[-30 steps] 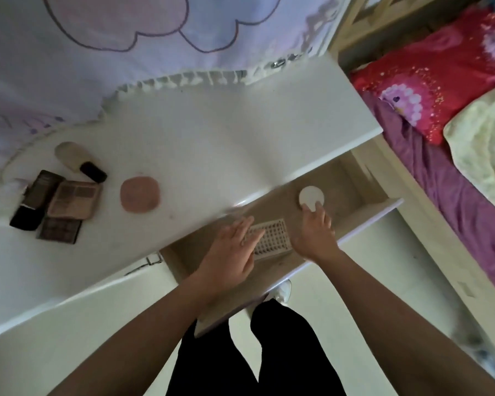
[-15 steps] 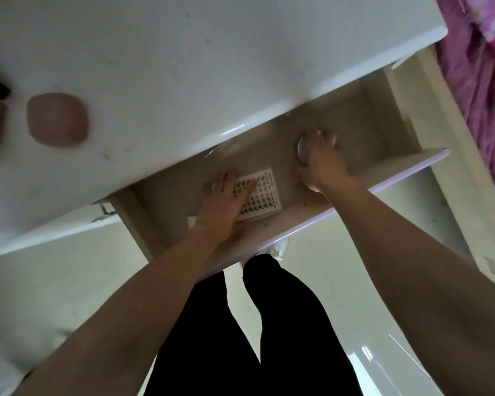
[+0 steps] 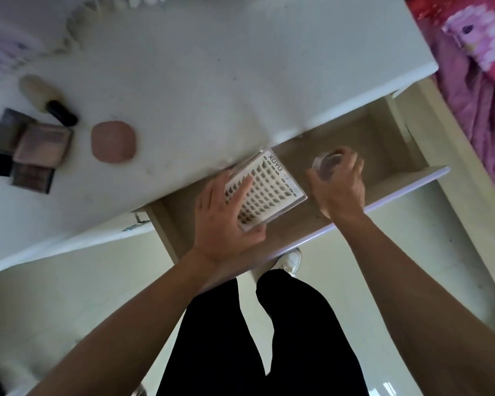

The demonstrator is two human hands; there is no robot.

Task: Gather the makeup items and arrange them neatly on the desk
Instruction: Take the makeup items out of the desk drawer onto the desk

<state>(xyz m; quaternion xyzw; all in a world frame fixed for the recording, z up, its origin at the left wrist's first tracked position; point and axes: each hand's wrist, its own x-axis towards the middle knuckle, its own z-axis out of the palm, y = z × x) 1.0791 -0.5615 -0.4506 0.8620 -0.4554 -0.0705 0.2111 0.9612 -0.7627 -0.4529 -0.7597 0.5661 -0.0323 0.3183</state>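
Reaching over an open drawer [image 3: 383, 144] beneath a white desk [image 3: 212, 81], a person grips one makeup item in each hand. The left hand [image 3: 223, 221] grasps a flat case [image 3: 272, 192] holding a white card gridded with small dark shapes. Its fingers lie across the top and the thumb curls under the near corner. The case is held over the drawer, its far corner overlapping the desk's front edge. Just to its right, the right hand [image 3: 339, 192] is curled round a small clear round jar [image 3: 326, 164], also over the drawer and apart from the case. Well to the left on the desktop lies a pink rounded compact [image 3: 113, 142], with a cluster of brown eyeshadow palettes [image 3: 37, 151] just beside it. Behind those, a pale tube with a black cap [image 3: 49, 100] lies on its side. Black trousers [image 3: 255, 338] and one white shoe [image 3: 290, 260] show below the drawer front. A bed with a purple sheet [image 3: 483, 115] and a red flowered pillow [image 3: 475, 44] stands at the right.
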